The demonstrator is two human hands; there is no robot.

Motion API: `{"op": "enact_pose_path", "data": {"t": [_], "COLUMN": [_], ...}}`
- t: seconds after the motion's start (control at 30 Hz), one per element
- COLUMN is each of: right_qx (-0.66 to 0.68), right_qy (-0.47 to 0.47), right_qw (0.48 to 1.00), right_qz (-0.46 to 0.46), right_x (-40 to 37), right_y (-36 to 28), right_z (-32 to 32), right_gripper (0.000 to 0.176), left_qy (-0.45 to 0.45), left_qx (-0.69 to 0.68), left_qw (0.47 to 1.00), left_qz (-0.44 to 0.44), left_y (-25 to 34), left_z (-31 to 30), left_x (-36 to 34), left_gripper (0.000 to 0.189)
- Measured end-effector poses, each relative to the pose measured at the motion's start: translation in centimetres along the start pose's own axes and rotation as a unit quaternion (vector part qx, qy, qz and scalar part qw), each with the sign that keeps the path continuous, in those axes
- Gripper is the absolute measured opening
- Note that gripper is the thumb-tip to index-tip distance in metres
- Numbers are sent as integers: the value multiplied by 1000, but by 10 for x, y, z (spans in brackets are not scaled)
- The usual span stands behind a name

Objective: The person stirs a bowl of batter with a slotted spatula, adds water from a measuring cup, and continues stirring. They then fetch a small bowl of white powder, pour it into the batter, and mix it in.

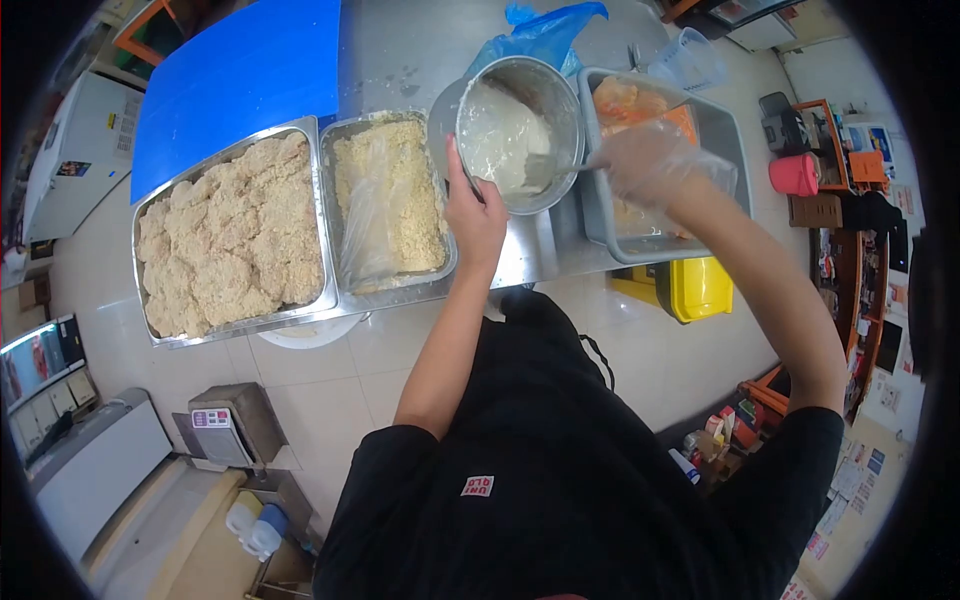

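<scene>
My bare left hand (474, 215) grips the near left edge of a round metal bowl (572, 125), which leans toward me. Inside it is thick white batter (500, 135). A metal utensil (545, 170) with a flat-looking end dips into the batter, and its thin handle crosses the bowl's right rim. My right hand (645, 160), in a clear plastic glove and blurred by motion, is closed around that handle; its fingers are partly smeared. Below the right hand a grey tub (735, 150) holds orange-tinted pieces of raw meat (625, 100), partly hidden by the glove.
Left of the bowl, a metal tray (385, 275) contains pale crumbs (415, 190) and a crumpled clear plastic glove (368, 225). Farther left, crumbed pieces (235, 230) fill a larger tray. A blue board (240, 90), blue plastic bag (540, 40) and clear measuring jug (690, 60) are behind.
</scene>
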State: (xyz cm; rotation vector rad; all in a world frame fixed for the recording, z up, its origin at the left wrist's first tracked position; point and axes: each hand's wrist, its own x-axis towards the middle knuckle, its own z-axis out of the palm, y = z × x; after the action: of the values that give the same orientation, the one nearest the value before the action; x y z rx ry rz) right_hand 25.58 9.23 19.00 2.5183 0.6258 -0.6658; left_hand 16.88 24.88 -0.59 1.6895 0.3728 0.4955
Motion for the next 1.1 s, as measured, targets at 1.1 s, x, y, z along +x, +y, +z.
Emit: {"op": "enact_pose_path", "data": {"t": [1.1], "right_qx": [739], "right_qy": [268], "right_qw": [618], "right_qz": [13], "right_x": [-6], "right_y": [110], "right_z": [37], "right_gripper": [14], "left_qy": [11], "left_qx": [-21], "left_qw": [998], "left_qz": [-52], "left_y": [14], "left_z": [6], "left_x": [-2], "left_gripper": [68]}}
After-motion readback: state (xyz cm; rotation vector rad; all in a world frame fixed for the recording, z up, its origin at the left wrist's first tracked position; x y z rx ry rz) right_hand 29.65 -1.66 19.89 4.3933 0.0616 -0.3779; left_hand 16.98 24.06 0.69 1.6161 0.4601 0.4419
